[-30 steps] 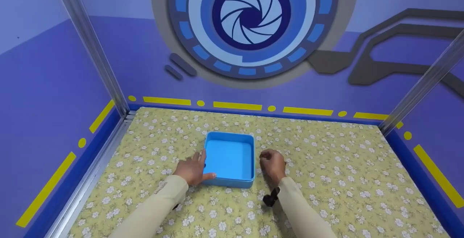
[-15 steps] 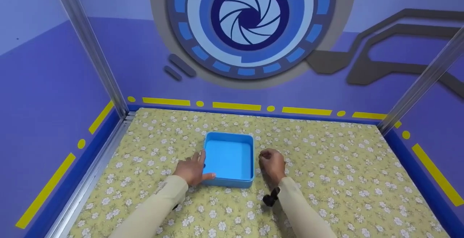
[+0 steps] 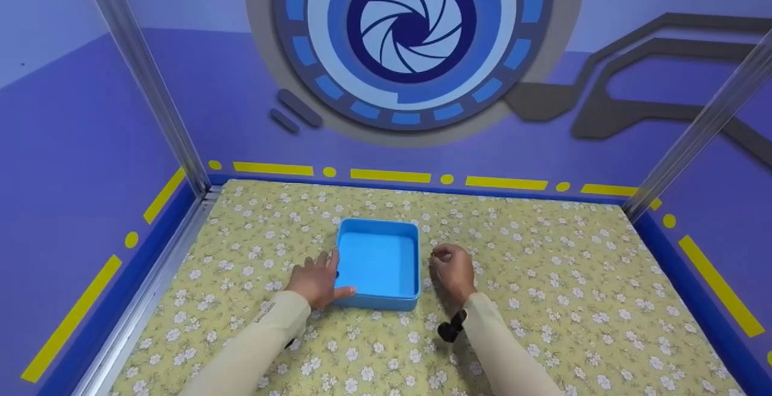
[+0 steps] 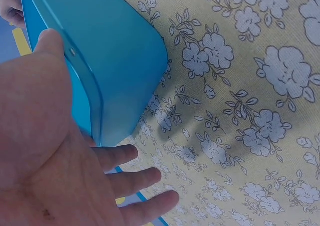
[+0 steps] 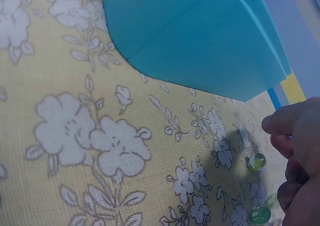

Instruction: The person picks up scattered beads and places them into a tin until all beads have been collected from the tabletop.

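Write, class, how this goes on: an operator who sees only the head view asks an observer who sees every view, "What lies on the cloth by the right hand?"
Observer: A green marble lies on the cloth near the right hand.
Operator: Is it alone?
Observer: No, a clear marble with a yellow-green core lies close by.
Operator: Does either touch the box?
Observer: No, the right wrist view shows cloth between both and the box.

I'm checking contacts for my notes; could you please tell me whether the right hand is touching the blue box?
Apart. The head view plainly shows a strip of floral cloth between the right hand and the blue box.
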Tool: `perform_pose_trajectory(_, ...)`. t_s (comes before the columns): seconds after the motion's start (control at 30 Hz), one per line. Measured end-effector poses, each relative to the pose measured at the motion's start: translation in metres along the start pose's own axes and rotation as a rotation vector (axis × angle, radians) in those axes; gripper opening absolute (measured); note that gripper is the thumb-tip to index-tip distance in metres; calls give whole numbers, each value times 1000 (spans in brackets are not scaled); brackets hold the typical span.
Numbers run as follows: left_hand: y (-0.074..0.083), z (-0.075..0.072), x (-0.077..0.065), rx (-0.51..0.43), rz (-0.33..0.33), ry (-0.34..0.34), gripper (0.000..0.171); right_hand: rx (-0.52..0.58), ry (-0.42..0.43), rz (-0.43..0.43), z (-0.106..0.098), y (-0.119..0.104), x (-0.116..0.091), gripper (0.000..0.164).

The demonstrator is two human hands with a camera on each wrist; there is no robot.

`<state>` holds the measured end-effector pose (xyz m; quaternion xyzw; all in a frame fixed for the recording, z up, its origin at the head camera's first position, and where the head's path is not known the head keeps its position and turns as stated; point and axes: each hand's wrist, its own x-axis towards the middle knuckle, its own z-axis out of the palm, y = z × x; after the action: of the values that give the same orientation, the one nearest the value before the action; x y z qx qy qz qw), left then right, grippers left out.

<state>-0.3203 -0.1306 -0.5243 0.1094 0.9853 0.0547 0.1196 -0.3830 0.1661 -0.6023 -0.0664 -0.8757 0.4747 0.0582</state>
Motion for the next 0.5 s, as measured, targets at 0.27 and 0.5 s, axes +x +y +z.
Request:
perform_pose_trajectory(0.27,-1,2,1,13,10,20,94,19,-13,-1,-4,-7,-4,15)
perform_pose_trajectory(0.5,-2,2,-1,20,13,27,93,20,-27,-7,-11,-13,-6,16)
